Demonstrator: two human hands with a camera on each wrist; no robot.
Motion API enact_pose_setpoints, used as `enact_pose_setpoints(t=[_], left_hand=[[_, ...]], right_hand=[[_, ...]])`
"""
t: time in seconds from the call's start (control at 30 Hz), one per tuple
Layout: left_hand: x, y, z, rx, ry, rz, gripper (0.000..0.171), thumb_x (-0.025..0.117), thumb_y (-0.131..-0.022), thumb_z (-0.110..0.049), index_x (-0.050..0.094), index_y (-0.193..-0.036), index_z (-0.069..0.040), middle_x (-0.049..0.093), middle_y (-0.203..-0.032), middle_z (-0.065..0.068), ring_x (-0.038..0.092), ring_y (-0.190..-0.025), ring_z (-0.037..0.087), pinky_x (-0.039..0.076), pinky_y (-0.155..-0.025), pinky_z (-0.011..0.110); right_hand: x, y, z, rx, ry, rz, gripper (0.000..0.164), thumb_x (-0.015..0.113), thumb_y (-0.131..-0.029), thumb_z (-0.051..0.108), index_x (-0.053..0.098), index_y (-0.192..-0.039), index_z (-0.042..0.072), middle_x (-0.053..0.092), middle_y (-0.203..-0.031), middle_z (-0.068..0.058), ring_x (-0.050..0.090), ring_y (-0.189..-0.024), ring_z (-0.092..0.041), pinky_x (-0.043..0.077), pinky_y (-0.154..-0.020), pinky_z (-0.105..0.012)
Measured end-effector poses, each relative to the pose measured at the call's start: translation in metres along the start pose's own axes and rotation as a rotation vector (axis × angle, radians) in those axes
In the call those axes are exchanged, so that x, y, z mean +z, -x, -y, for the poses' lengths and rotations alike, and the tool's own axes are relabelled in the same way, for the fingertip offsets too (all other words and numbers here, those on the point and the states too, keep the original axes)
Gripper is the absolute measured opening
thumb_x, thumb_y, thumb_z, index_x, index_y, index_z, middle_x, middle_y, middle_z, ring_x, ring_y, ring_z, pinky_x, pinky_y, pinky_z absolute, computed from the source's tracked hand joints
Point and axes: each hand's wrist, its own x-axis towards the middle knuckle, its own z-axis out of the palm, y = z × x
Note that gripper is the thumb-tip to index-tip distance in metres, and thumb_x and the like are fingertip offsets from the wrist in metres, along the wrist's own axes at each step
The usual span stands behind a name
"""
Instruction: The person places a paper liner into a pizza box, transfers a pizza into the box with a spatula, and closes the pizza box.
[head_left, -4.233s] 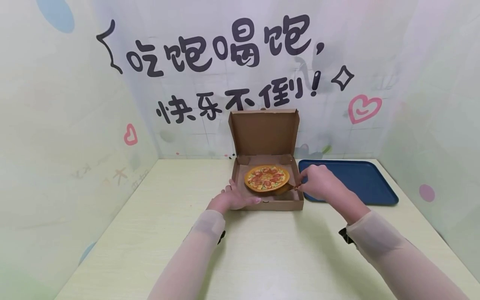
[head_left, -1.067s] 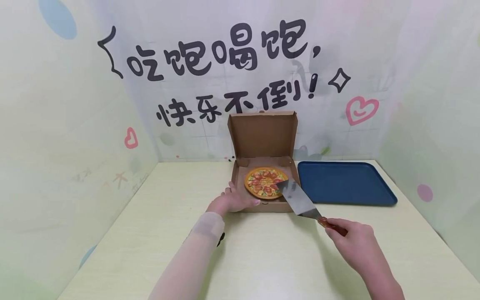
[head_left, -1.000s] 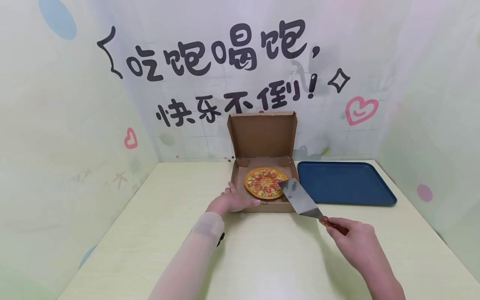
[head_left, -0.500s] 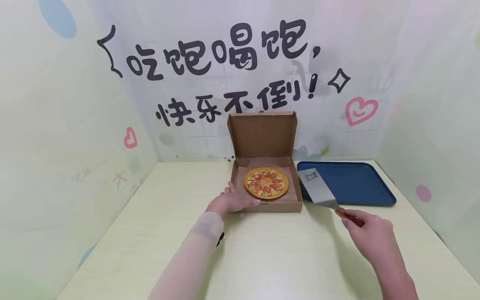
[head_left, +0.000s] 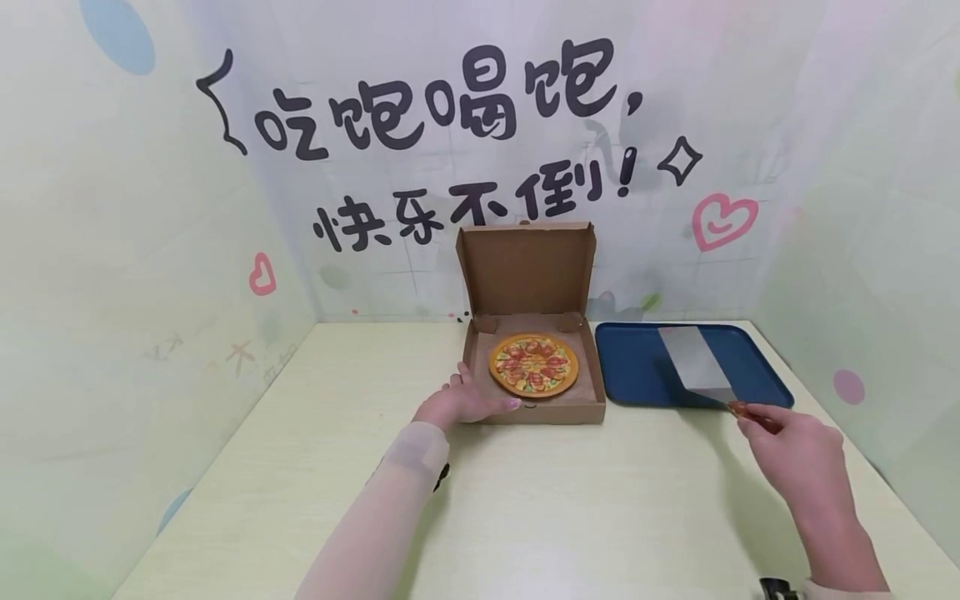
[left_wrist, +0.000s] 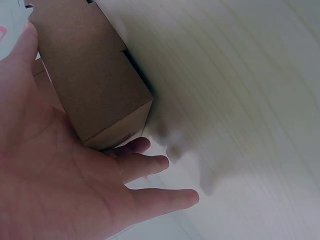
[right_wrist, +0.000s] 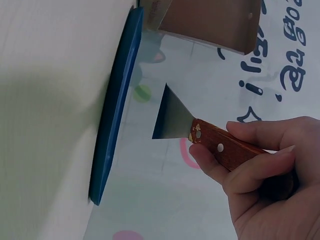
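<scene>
A brown cardboard pizza box point(head_left: 562, 412) stands with its lid raised and a round pizza point(head_left: 533, 367) lying flat inside. My left hand point(head_left: 465, 402) rests against the box's front left corner, thumb along the front wall. In the left wrist view its fingers point(left_wrist: 165, 200) stretch out past the box corner. My right hand point(head_left: 798, 450) grips the wooden handle point(right_wrist: 230, 150) of a metal spatula point(head_left: 697, 360). The bare blade appears over the blue tray point(head_left: 633, 367); in the right wrist view it is apart from the tray.
The tray lies just right of the box on a pale wooden table point(head_left: 555, 517). Behind the box stands a light wall point(head_left: 375, 275) with large dark writing. Side walls close in the table at left and right.
Earlier my right hand held the spatula at the raised edge of the pizza. The pizza now lies flat, and the spatula has moved right, over the tray. My left hand stays put.
</scene>
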Motion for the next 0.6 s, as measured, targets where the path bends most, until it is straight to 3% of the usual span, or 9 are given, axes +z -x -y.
enact_pose_setpoints(t=[0.3,0.47,0.6], left_hand=[[0.001,0.001,0.0,-0.001,0.02,-0.004,0.142,0.065,-0.082,-0.086,-0.01,-0.17,-0.004,0.011,-0.178,0.024,0.018,-0.165,0.045,0.029,-0.127,0.068],[-0.001,0.003,-0.001,-0.005,0.018,-0.013,0.142,0.065,-0.082,-0.087,-0.01,-0.17,-0.004,0.012,-0.178,0.024,0.02,-0.164,0.045,0.031,-0.126,0.068],[-0.001,0.005,-0.001,-0.004,0.022,-0.013,0.142,0.065,-0.083,-0.087,-0.01,-0.17,-0.003,0.012,-0.177,0.026,0.02,-0.164,0.047,0.031,-0.126,0.068]], right_hand=[[-0.008,-0.03,-0.03,0.026,0.046,0.062,0.038,0.057,-0.105,0.022,0.075,-0.123,-0.006,0.072,-0.121,-0.036,0.069,-0.102,-0.057,0.046,-0.055,-0.034],[-0.009,-0.041,-0.034,0.028,0.054,0.091,0.039,0.054,-0.104,0.021,0.075,-0.121,-0.008,0.071,-0.121,-0.038,0.068,-0.084,-0.042,0.04,-0.054,-0.033],[-0.009,-0.048,-0.036,0.031,0.051,0.117,0.039,0.054,-0.103,0.019,0.074,-0.119,-0.01,0.07,-0.12,-0.039,0.065,-0.08,-0.036,0.04,-0.053,-0.034]])
